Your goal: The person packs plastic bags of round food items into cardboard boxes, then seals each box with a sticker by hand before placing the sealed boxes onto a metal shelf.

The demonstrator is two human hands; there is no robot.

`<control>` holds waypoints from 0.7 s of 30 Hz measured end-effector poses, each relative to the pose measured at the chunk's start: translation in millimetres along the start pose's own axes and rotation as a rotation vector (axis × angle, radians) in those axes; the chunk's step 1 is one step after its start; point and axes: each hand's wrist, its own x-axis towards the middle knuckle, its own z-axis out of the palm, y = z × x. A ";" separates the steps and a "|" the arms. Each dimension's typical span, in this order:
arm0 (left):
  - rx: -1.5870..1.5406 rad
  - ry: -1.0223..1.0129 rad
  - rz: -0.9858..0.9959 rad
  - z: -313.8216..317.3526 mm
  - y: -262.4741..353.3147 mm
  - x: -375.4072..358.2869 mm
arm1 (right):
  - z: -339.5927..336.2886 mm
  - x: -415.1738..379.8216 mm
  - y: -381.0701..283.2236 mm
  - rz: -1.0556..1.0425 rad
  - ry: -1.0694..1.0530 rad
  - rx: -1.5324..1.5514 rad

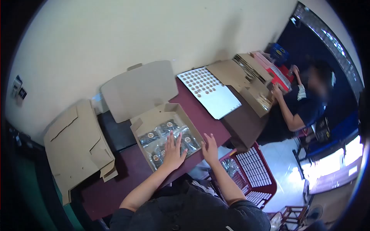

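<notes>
An opened cardboard box [185, 109] stands in front of me, its lid [139, 90] raised at the back. Inside lie several clear plastic packets [168, 126] with dark contents and round labels. My left hand [175, 154] is spread flat over these packets, fingers pointing away from me, and hides part of them. At the box's right wall is my right hand [210, 149], its fingers apart and holding nothing.
Flattened cardboard boxes [77, 142] lie at the left of the maroon table [127, 181]. Behind is a white sheet with round stickers [216, 101]. A red basket [252, 169] with packets stands below on the right. Another person [308, 100] works by a smaller box [258, 98].
</notes>
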 end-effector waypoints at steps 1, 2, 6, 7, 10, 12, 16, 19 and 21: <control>-0.021 -0.020 0.027 7.6 9.8 -1.6 | -16.1 -13.5 14.5 0.064 0.055 -0.053; -0.041 -0.049 0.054 15.8 18.3 -5.7 | -31.0 -27.4 30.0 0.104 0.079 -0.065; -0.045 -0.223 0.191 54.3 49.7 -22.1 | -92.8 -96.3 80.8 0.263 0.150 -0.178; -0.056 -0.276 0.223 59.1 59.7 -24.8 | -104.6 -110.7 88.4 0.317 0.172 -0.217; 0.033 -0.402 0.321 89.2 85.3 -29.2 | -133.7 -154.8 116.4 0.458 0.176 -0.283; 0.039 -0.463 0.377 109.2 102.4 -32.2 | -146.6 -187.0 129.1 0.538 0.264 -0.400; 0.004 -0.596 0.447 163.4 135.7 -37.4 | -175.9 -244.6 138.9 0.742 0.269 -0.379; 0.023 -0.654 0.494 219.0 162.5 -44.3 | -183.7 -287.2 162.2 0.807 0.263 -0.374; -0.112 -0.742 0.386 272.4 166.9 -51.4 | -187.9 -314.8 182.3 0.840 0.259 -0.357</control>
